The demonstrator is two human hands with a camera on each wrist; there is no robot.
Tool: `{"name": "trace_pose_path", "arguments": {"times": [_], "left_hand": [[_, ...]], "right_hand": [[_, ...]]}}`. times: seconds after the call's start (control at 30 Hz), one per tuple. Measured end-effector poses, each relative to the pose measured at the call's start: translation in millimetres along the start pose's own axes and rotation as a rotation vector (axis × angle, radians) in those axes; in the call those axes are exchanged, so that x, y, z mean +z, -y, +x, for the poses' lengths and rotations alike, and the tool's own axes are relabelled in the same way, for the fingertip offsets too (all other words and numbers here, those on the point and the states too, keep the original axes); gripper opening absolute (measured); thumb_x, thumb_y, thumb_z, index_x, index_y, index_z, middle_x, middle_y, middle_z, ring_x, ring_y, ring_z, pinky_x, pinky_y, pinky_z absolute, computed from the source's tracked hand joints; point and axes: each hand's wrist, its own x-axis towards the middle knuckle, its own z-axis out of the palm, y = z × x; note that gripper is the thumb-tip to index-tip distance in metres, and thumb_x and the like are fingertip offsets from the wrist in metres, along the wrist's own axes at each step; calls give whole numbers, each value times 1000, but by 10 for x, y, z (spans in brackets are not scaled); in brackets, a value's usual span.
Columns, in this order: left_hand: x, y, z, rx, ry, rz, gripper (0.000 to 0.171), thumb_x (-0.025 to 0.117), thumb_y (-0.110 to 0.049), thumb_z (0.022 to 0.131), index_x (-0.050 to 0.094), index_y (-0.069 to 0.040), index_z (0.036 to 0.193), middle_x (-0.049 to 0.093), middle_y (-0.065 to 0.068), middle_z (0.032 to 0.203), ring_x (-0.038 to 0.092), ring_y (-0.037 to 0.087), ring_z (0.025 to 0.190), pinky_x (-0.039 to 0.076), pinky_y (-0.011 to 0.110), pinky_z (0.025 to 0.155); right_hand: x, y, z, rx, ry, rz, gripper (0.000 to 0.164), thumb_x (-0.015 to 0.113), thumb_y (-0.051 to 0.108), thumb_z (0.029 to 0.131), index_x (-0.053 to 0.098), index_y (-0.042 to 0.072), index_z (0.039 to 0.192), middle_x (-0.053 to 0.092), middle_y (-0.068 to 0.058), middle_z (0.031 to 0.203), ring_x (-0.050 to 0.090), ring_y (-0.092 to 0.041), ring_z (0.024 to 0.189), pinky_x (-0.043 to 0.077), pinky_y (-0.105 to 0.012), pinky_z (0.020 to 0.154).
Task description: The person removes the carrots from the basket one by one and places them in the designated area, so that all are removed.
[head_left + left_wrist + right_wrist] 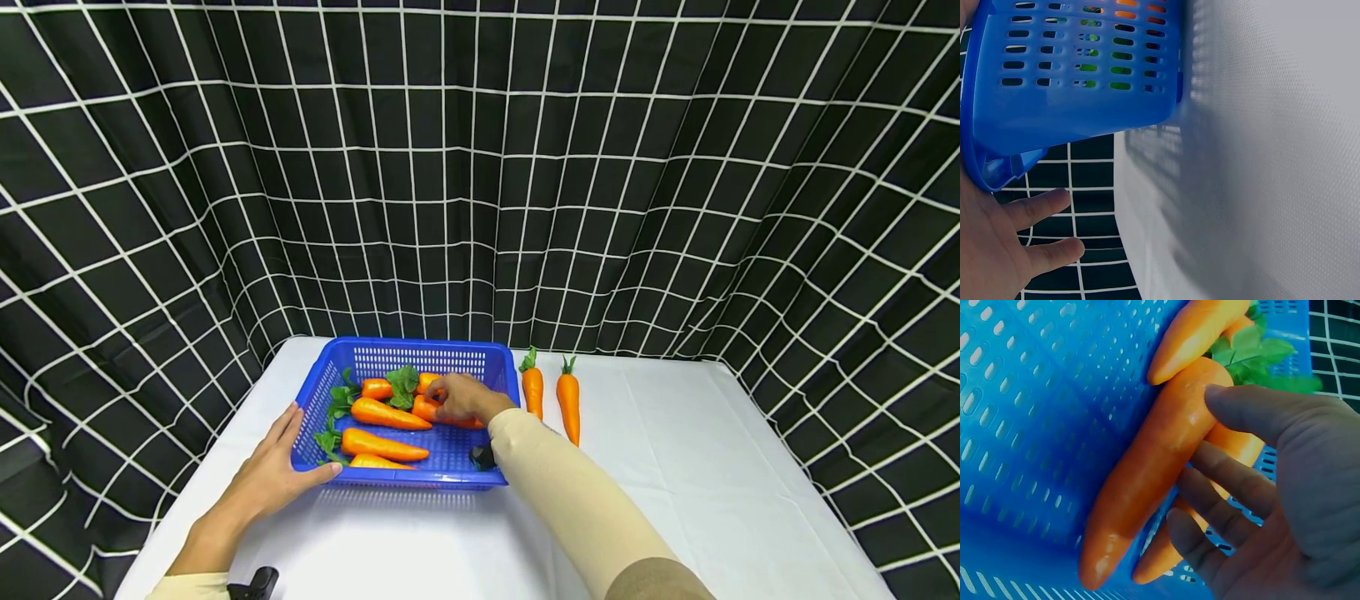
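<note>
A blue plastic basket holds several orange carrots with green leafy tops. My left hand rests at its front left corner, thumb along the front rim and fingers straight at the left side. In the left wrist view, fingers of that hand spread past the rim. Inside the basket my right hand pinches a carrot near its leafy end, thumb on top and fingertips tucked against its side. Another carrot lies beneath it, and a lighter one lies alongside.
Two carrots lie on the white table just right of the basket, leaves toward the back. Black curtain with a white grid encloses the back and sides. A small black object shows by the right forearm.
</note>
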Motion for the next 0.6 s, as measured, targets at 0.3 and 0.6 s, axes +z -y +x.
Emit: {"name": "trace_pose_path", "arguments": {"times": [0.3, 0.6], "left_hand": [[0, -5, -5, 0, -3, 1, 115, 69, -64, 76, 17, 6, 151, 9, 20, 158, 20, 53, 135, 22, 70, 100], [8, -6, -10, -4, -2, -2, 114, 70, -62, 77, 16, 5, 151, 9, 20, 158, 20, 53, 134, 22, 71, 99]], "right_hand": [[27, -32, 11, -4, 58, -96, 48, 81, 16, 75, 68, 23, 121, 65, 5, 87, 56, -13, 82, 46, -27, 77], [31, -7, -7, -20, 97, -128, 63, 80, 17, 77, 59, 31, 134, 58, -1, 130, 56, -20, 104, 48, -30, 87]]}}
